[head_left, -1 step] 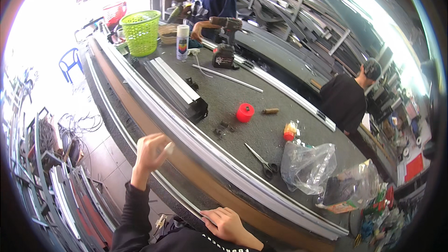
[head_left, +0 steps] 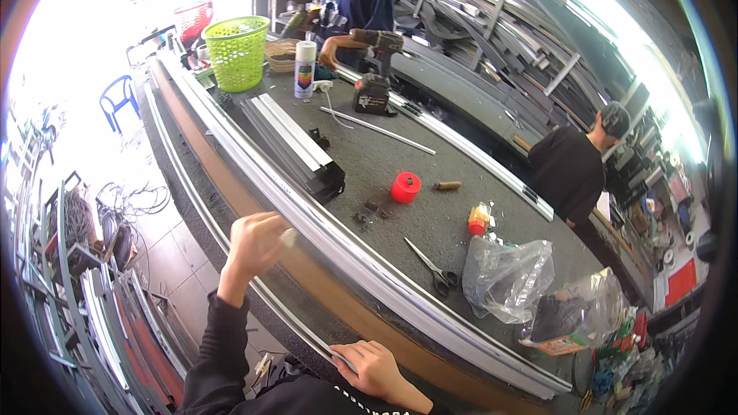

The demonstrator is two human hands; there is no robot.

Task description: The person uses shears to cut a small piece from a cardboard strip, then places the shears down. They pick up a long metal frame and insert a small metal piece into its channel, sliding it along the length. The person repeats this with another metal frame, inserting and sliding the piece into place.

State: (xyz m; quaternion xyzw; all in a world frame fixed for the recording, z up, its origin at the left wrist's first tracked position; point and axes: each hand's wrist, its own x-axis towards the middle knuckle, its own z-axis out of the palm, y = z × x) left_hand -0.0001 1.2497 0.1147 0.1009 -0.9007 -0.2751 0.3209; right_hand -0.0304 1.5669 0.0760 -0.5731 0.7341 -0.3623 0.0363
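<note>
My left hand [head_left: 254,250] is raised over the near side of the workbench, its fingers curled in and partly blurred. Something small and pale shows at its fingertips, too unclear to name. Close to my body, my right hand [head_left: 374,371] grips a long thin light strip [head_left: 296,321] lying along the bench's near edge. Beyond the strip runs a long brown profile [head_left: 327,288], and past that lie long white profiles [head_left: 384,280], parallel to it.
Scissors [head_left: 436,270], a red round container [head_left: 406,187], clear plastic bags [head_left: 509,277], a cordless drill [head_left: 374,73], a spray can [head_left: 304,69] and a green basket [head_left: 236,54] stand or lie on the bench [head_left: 361,154]. Two people are across it. Metal lengths [head_left: 115,330] lie at lower left.
My left hand has tilted slightly, its fingertips shifting a little to the right. My right hand keeps its place on the strip. The whole view has shifted slightly.
</note>
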